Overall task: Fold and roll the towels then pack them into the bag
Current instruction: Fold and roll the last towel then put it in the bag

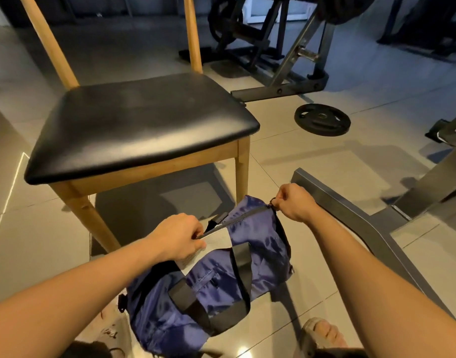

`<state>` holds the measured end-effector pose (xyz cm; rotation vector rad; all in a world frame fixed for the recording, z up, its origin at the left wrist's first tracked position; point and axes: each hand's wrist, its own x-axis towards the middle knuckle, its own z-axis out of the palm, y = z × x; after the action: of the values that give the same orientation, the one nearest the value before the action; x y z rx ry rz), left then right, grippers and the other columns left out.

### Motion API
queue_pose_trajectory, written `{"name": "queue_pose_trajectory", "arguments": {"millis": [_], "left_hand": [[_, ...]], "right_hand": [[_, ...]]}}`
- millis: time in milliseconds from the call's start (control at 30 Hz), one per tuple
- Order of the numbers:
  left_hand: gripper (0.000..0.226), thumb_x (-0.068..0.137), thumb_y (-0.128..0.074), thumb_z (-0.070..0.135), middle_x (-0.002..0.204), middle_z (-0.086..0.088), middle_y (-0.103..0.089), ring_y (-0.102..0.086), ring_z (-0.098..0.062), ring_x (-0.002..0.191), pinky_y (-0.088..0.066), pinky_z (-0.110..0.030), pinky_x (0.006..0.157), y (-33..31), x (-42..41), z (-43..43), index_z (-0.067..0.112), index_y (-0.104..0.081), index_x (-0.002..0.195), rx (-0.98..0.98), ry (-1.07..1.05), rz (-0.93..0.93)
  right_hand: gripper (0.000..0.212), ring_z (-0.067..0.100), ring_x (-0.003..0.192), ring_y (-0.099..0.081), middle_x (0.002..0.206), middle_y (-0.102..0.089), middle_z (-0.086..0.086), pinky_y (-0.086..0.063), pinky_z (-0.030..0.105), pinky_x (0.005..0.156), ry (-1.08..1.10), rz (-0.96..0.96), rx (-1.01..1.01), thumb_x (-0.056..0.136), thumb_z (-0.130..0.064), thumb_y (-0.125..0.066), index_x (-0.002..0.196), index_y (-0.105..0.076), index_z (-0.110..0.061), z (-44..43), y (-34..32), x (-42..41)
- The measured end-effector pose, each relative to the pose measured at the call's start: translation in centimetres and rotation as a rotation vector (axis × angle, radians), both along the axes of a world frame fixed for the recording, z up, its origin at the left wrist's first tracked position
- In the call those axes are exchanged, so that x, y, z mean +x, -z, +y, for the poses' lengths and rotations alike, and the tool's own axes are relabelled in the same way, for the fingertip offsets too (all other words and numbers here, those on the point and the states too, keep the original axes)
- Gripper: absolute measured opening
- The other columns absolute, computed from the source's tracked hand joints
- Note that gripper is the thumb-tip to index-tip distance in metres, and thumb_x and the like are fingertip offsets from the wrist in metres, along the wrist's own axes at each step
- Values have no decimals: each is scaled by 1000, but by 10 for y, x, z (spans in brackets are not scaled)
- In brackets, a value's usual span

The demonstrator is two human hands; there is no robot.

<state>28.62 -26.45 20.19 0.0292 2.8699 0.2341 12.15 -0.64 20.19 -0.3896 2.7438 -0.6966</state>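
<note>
A dark blue duffel bag (216, 282) with black straps and a grey panel lies on the tiled floor between my feet. Its top zipper (243, 215) runs between my two hands. My left hand (176, 237) pinches the bag's fabric at the near end of the zipper. My right hand (294, 201) pinches the zipper pull ring at the far end. No towel shows outside the bag, and its inside is hidden.
A wooden chair with a black padded seat (141, 122) stands just beyond the bag. A grey metal bench frame (351, 215) runs along the right. A black weight plate (322, 119) lies on the floor, with gym machines behind. My sandalled foot (322, 332) is at the lower right.
</note>
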Motion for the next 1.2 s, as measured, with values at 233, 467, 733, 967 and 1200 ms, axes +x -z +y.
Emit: {"name": "queue_pose_trajectory", "arguments": {"millis": [233,467,733,967,1200], "left_hand": [[24,98,-55,46,99,7,-67,-62,-20,97,-53,-37,79,-8,-4,-31,26,-68,100,-207,144,138],[19,98,-54,41,109,5,-62,-57,-21,104,-43,-36,85,30,13,-50,27,-60,109,-134,-52,205],[14,95,-59,40,97,7,-72,-67,-18,94,-49,-33,79,58,58,-94,29,-68,94,-207,-390,61],[6,91,-68,23,84,3,-68,-63,-22,77,-52,-37,69,65,86,-91,25,-65,86,-139,-660,494],[7,94,-62,24,90,7,-68,-63,-19,84,-47,-31,70,58,89,-69,28,-64,88,31,-755,197]], "right_hand": [[17,30,92,-63,96,-69,9,-52,39,78,-35,-68,5,95,-21,-64,83,-60,-10,-19,-2,-6],[9,36,95,-69,104,-68,22,-59,48,72,268,-306,-374,102,-9,-49,93,-50,-7,-25,36,4],[13,44,93,-68,103,-67,23,-61,58,68,327,-289,-446,100,-15,-46,92,-50,-7,-44,66,5],[16,36,82,-68,95,-66,20,-61,56,69,345,-199,-562,99,-16,-50,84,-47,-13,-76,66,0],[6,41,79,-71,89,-70,22,-60,62,68,303,-265,-379,84,-12,-55,82,-54,-7,-42,89,-9]]}}
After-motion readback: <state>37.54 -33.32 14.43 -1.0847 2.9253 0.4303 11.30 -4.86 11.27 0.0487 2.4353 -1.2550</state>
